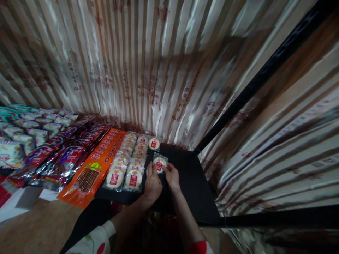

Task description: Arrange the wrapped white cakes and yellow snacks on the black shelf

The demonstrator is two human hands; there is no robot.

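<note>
Between my two hands is a round white rice cracker in a clear packet with a red label (159, 164), over the black shelf (189, 176). My left hand (153, 184) touches its left edge with the fingers. My right hand (171, 175) pinches the packet's right edge between thumb and fingers. Just left of my left hand run two rows of the same packets, overlapping one another, the nearest at the front of the row (133, 179). One more such cracker packet (154, 143) lies at the back, beyond the one I hold.
Left of the crackers lie a long orange snack bag (96, 157), several dark red and purple packets (67, 155) and white packets (39, 135). A pleated printed curtain (148, 70) hangs behind the shelf. A black post (251, 84) slants upward at the right corner.
</note>
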